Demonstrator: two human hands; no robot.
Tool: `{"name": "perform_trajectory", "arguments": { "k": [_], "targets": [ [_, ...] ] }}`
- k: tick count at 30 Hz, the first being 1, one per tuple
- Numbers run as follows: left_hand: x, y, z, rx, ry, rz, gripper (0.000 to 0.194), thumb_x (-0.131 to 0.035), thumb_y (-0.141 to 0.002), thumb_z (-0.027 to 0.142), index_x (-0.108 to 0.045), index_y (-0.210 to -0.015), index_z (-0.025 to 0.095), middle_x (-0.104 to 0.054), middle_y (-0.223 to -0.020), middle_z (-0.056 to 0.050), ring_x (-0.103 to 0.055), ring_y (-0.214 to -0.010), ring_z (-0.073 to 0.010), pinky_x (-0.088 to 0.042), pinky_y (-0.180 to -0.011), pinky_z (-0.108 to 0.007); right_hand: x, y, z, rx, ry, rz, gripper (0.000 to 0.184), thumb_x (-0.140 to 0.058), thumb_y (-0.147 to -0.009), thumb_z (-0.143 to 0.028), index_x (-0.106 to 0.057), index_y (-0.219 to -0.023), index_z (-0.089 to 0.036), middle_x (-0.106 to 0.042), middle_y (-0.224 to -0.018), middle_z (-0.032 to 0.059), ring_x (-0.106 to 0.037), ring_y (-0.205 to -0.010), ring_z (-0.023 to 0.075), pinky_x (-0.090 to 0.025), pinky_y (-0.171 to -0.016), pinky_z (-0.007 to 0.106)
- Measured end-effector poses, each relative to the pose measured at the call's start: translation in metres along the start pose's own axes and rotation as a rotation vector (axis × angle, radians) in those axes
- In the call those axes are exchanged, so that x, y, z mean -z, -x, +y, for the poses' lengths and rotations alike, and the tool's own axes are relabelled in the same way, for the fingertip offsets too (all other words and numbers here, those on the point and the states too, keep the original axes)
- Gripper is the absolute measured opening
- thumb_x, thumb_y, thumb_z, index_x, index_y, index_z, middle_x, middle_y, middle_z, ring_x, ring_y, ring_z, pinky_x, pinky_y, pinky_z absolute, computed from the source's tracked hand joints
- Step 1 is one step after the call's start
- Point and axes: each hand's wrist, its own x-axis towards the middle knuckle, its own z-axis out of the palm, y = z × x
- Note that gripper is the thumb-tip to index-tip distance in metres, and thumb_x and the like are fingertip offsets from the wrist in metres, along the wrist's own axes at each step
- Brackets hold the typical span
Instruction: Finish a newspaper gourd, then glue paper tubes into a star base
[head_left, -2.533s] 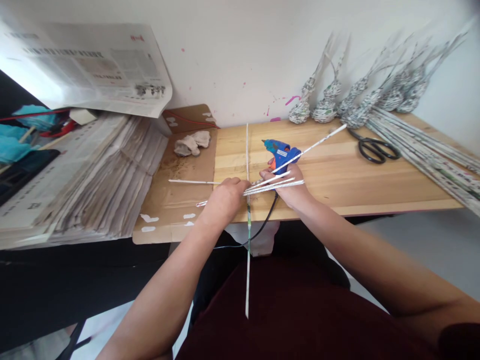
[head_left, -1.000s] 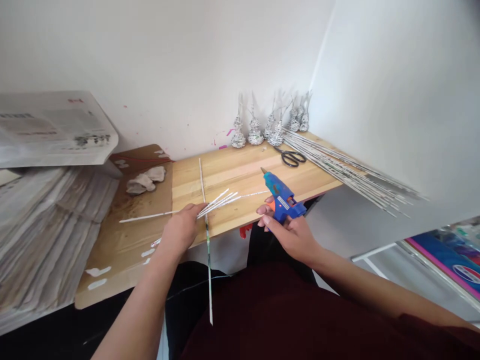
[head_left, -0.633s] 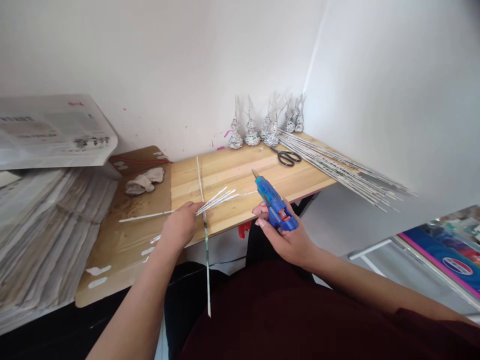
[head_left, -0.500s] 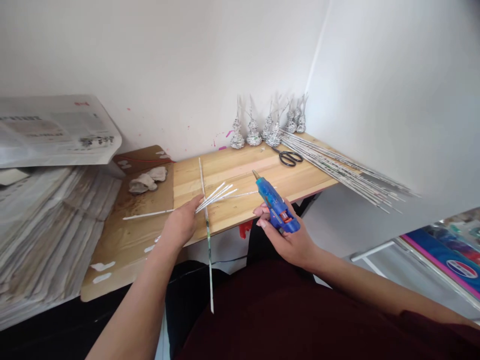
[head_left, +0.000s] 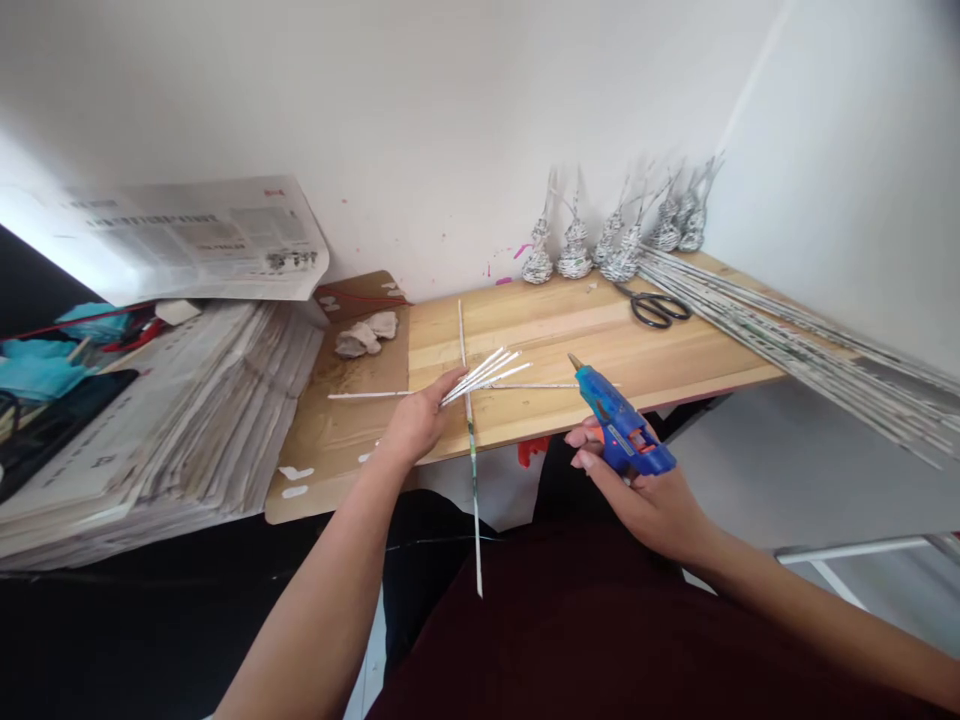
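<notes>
My left hand (head_left: 421, 415) is closed on several short paper sticks (head_left: 491, 372), which fan out to the right from my fingers. Beneath them two long rolled-paper sticks cross on the table: one upright stick (head_left: 473, 470) juts past the front edge toward my lap, and one sideways stick (head_left: 367, 395) passes behind my fingers. In my right hand (head_left: 637, 500) I hold a blue glue gun (head_left: 619, 425), its nozzle pointing up and left, above the table's front edge and apart from the sticks.
Woven paper figures (head_left: 575, 250) stand along the wall at the back. Black-handled scissors (head_left: 660, 310) lie beside a bundle of long paper sticks (head_left: 795, 345) overhanging the right edge. A crumpled cloth (head_left: 367, 335) rests on brown board (head_left: 330, 450). Stacked newspapers (head_left: 202, 430) rise at left.
The view has swung left, so the scene sits farther right and more of the newspaper pile shows. Both hands keep their holds on the short sticks and the glue gun.
</notes>
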Motion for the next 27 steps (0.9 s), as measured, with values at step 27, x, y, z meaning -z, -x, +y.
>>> {"name": "perform_trajectory", "arguments": {
  "k": [27],
  "targets": [
    [-0.016,0.012,-0.001,-0.095,-0.053,0.016,0.081,-0.039,-0.078,-0.004,-0.036,-0.153,0.026,-0.057,-0.144,-0.003,-0.057,-0.128,-0.0216,-0.045,-0.108,-0.037,0.043,-0.111,0.057,-0.439,-0.386,0.424,0.032,-0.087,-0.061,-0.034,-0.068,-0.084,-0.024,-0.068,-0.087,0.0010,-0.064,-0.080,0.0169,-0.051,-0.055,0.024]
  ]
}}
